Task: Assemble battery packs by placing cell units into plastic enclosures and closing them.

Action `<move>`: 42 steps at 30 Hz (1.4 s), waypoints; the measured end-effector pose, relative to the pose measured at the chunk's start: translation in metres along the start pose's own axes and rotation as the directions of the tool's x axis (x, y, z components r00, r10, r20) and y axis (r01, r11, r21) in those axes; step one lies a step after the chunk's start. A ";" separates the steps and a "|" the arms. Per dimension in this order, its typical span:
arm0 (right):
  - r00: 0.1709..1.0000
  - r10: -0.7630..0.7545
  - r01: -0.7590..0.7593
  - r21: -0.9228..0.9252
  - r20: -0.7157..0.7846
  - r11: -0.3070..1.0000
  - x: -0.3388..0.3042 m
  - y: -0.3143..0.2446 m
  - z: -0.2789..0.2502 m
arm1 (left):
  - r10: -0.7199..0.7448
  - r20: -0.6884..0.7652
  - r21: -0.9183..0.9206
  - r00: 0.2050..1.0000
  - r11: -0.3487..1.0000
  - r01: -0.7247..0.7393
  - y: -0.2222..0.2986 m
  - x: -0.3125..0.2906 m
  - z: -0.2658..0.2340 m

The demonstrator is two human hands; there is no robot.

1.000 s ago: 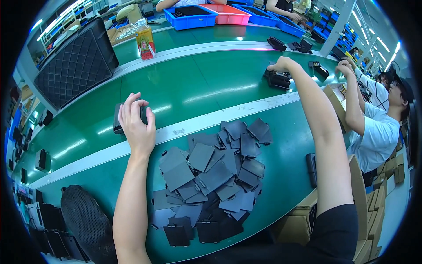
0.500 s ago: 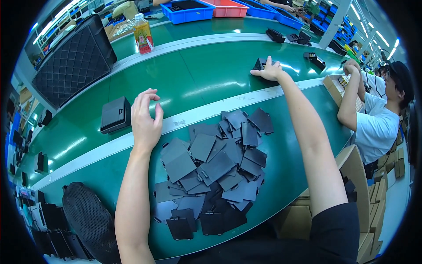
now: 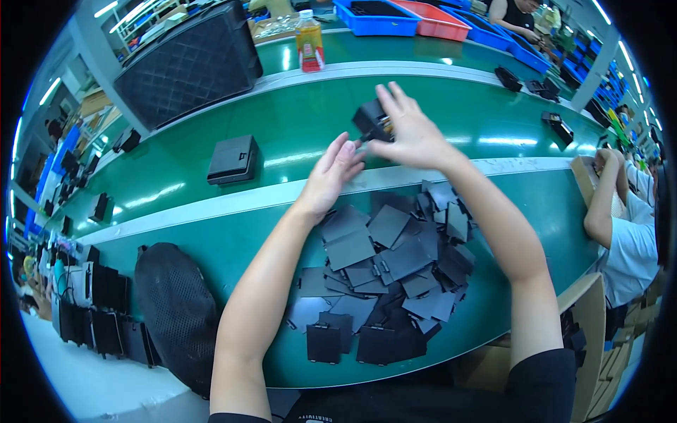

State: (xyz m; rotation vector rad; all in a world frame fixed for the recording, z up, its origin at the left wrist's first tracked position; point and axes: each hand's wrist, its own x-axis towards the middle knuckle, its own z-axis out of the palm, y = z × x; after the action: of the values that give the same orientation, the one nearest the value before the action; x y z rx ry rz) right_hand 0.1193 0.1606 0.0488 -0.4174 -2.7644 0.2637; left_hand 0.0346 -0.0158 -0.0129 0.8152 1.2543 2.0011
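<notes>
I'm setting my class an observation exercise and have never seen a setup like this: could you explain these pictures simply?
There is no robot here, only a person's two bare hands. Every picture comes from one wide fisheye camera worn on the person's head, looking down, so straight edges bend near the rim. The left hand and right hand reach over a green work surface. The right hand seems to grip a black box; the left is open close beside it, though whether it touches is hard to tell. Nearer the person lies a loose pile of thin dark plates. A flat black case rests farther left, beyond a pale strip.
</notes>
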 end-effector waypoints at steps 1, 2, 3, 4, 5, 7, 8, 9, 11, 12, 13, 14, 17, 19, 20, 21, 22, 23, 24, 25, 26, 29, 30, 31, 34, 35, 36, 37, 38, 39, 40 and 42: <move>0.994 -0.110 0.112 0.059 -0.025 0.992 -0.004 -0.022 0.009 | -0.083 -0.004 -0.145 0.997 0.986 0.082 0.000 -0.003 -0.001; 0.976 -0.210 0.214 0.104 -0.056 0.971 -0.005 -0.032 0.012 | -0.163 0.015 -0.296 0.987 0.942 0.160 -0.001 -0.003 0.000; 0.975 -0.216 0.221 0.115 -0.055 0.969 -0.004 -0.032 0.011 | -0.164 0.004 -0.290 0.986 0.944 0.158 0.000 -0.003 0.001; 0.976 -0.216 0.217 0.252 -0.031 0.943 -0.003 -0.030 0.009 | -0.155 -0.046 -0.286 0.987 0.948 0.136 0.002 -0.003 0.003; 0.976 -0.217 0.201 0.385 -0.004 0.901 -0.003 -0.027 0.008 | -0.150 -0.095 -0.282 0.984 0.952 0.118 0.004 -0.003 0.005; 0.973 -0.225 0.144 0.624 0.053 0.768 -0.002 -0.024 0.007 | -0.139 -0.190 -0.273 0.972 0.958 0.084 0.009 -0.002 0.005; 0.972 -0.226 0.137 0.632 0.061 0.763 -0.002 -0.024 0.007 | -0.148 -0.198 -0.272 0.969 0.958 0.091 0.012 -0.003 0.006; 0.982 -0.142 0.015 0.700 0.125 0.714 -0.002 -0.024 0.007 | -0.150 -0.170 -0.245 0.974 0.964 0.105 0.014 -0.003 0.006; 0.961 -0.002 -0.227 0.794 0.276 0.563 0.001 -0.029 0.011 | -0.156 -0.122 -0.185 0.980 0.974 0.132 0.020 -0.004 0.002; 0.931 0.056 -0.343 0.814 0.360 0.469 0.001 -0.030 0.013 | -0.161 -0.097 -0.155 0.982 0.977 0.145 0.020 -0.005 -0.001; 0.929 0.055 -0.348 0.814 0.366 0.465 0.001 -0.030 0.014 | -0.167 -0.102 -0.155 0.981 0.977 0.150 0.019 -0.004 -0.003; 0.938 0.086 -0.334 0.807 0.336 0.487 0.001 -0.031 0.015 | -0.160 -0.090 -0.143 0.983 0.979 0.147 0.017 -0.003 -0.004; 0.957 0.169 -0.289 0.777 0.234 0.559 0.000 -0.032 0.013 | -0.133 -0.051 -0.109 0.990 0.986 0.127 0.016 -0.001 -0.007; 0.993 0.105 -0.109 0.684 0.048 0.722 -0.001 -0.030 0.008 | -0.114 -0.122 -0.124 0.986 0.987 0.099 0.015 0.003 -0.003; 0.993 0.006 0.061 0.539 -0.121 0.840 -0.004 -0.030 0.003 | -0.100 -0.196 -0.136 0.976 0.988 0.073 0.016 0.003 -0.001; 0.956 -0.120 0.214 0.350 -0.269 0.912 -0.007 -0.031 -0.003 | -0.085 -0.267 -0.147 0.960 0.988 0.047 0.017 0.003 0.001; 0.884 -0.266 0.337 0.130 -0.385 0.933 -0.011 -0.034 -0.011 | -0.071 -0.337 -0.156 0.939 0.988 0.019 0.018 0.003 0.001; 0.913 -0.368 0.403 0.259 -0.174 0.878 -0.020 -0.047 -0.033 | -0.068 -0.347 -0.153 0.935 0.988 0.015 0.018 0.001 -0.002; 0.877 -0.480 0.430 0.395 0.032 0.812 -0.033 -0.061 -0.052 | -0.086 -0.349 -0.147 0.933 0.988 0.036 0.018 -0.001 -0.005; 0.876 -0.482 0.435 0.392 0.026 0.811 -0.045 -0.066 -0.053 | -0.101 -0.340 -0.141 0.935 0.988 0.055 0.020 -0.001 -0.004; 0.755 -0.627 0.559 0.309 0.194 0.769 -0.055 -0.069 -0.052 | -0.117 -0.328 -0.137 0.937 0.988 0.076 0.021 0.000 -0.004; 0.589 -0.721 0.673 0.272 0.365 0.687 -0.065 -0.075 -0.040 | -0.136 -0.326 -0.118 0.936 0.988 0.102 0.025 0.003 -0.002; 0.578 -0.729 0.666 0.304 0.368 0.681 -0.067 -0.074 -0.035 | -0.145 -0.343 -0.112 0.928 0.987 0.113 0.025 0.002 0.001; 0.567 -0.736 0.657 0.337 0.370 0.675 -0.069 -0.074 -0.031 | -0.154 -0.360 -0.106 0.920 0.987 0.124 0.025 0.001 0.004; 0.579 -0.749 0.618 0.427 0.323 0.661 -0.065 -0.070 -0.036 | -0.137 -0.347 -0.138 0.928 0.986 0.094 0.019 0.003 -0.004; 0.603 -0.747 0.581 0.489 0.279 0.651 -0.061 -0.069 -0.038 | -0.120 -0.318 -0.182 0.940 0.981 0.064 0.015 0.004 -0.011; 0.629 -0.741 0.543 0.549 0.236 0.635 -0.056 -0.068 -0.041 | -0.102 -0.289 -0.227 0.952 0.973 0.035 0.010 0.005 -0.018; 0.654 -0.731 0.505 0.608 0.194 0.613 -0.051 -0.066 -0.044 | -0.082 -0.261 -0.272 0.962 0.962 0.008 0.006 0.006 -0.025; 0.720 -0.677 0.506 0.552 0.153 0.663 -0.043 -0.059 -0.047 | -0.082 -0.265 -0.270 0.961 0.963 0.008 0.007 0.004 -0.025; 0.778 -0.619 0.498 0.497 0.106 0.711 -0.035 -0.051 -0.049 | -0.081 -0.259 -0.238 0.962 0.971 0.017 0.009 0.002 -0.025; 0.781 -0.615 0.495 0.494 0.109 0.715 -0.032 -0.042 -0.047 | -0.081 -0.246 -0.212 0.966 0.977 0.028 0.011 0.001 -0.020; 0.892 -0.442 0.452 0.190 -0.095 0.871 -0.028 -0.028 -0.035 | -0.083 -0.219 -0.159 0.972 0.986 0.048 0.014 -0.001 -0.012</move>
State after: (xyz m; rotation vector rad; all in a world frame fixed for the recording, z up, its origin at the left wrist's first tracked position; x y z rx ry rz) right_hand 0.1493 0.1305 0.0794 0.2705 -2.6508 0.4111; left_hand 0.0237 -0.0276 -0.0049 0.4775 1.2155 2.1506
